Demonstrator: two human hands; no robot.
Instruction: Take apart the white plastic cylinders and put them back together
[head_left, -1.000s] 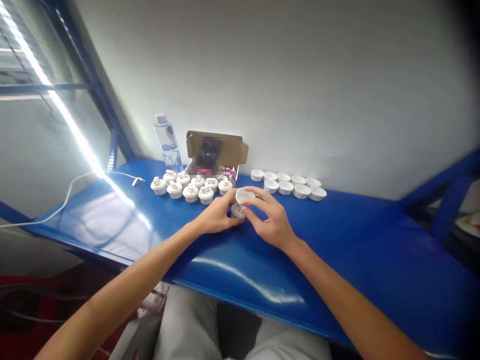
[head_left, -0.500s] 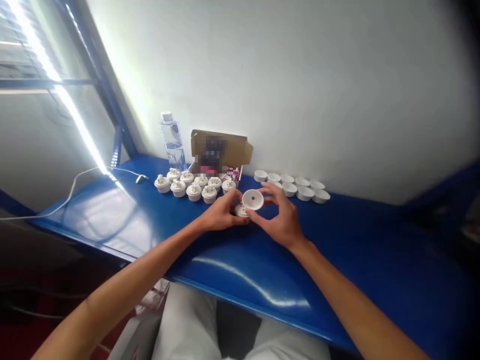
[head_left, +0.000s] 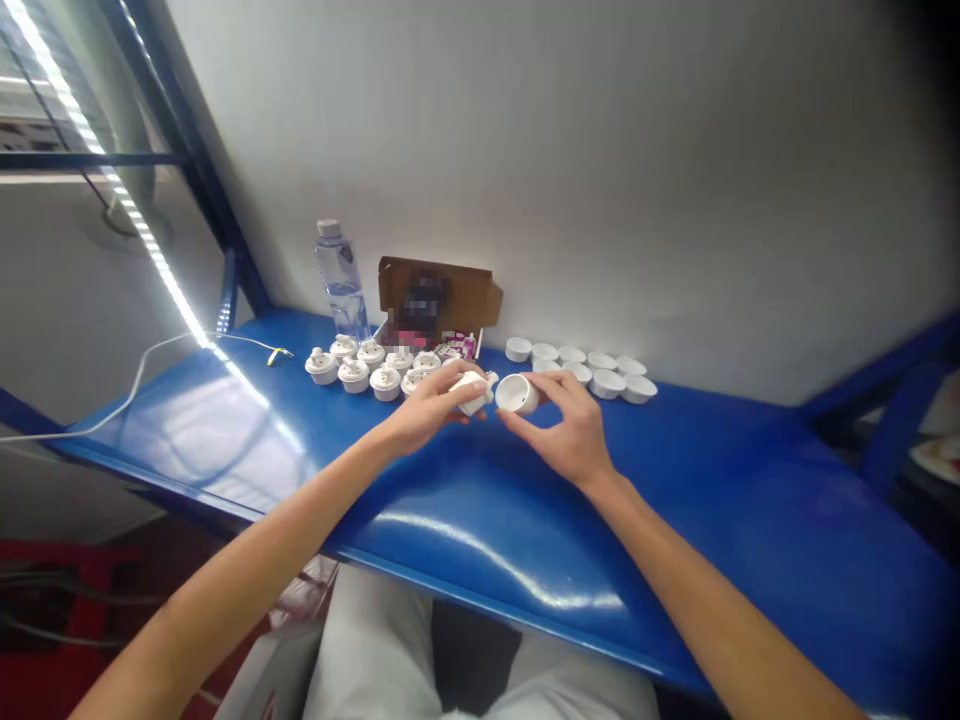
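My left hand (head_left: 431,408) grips a white fitting (head_left: 469,393) turned on its side, its small prongs toward the right. Just to the right, my right hand (head_left: 566,420) holds a white cup (head_left: 517,394) between thumb and fingers, its open mouth tilted up and to the left. A small gap separates the two parts. Several white fittings with raised pieces on top (head_left: 353,375) stand in rows left of my hands. Behind my right hand are two rows of white cups (head_left: 607,383), open side up.
An open cardboard box (head_left: 480,290) with small pink packets stands against the wall. Left of it is a clear water bottle (head_left: 345,290). A white cable (head_left: 150,362) crosses the left end of the blue table (head_left: 480,520). Blue frame posts rise at both sides.
The fitting in my left hand has tipped from upright onto its side. My right hand has turned the cup toward the left and moved it slightly right.
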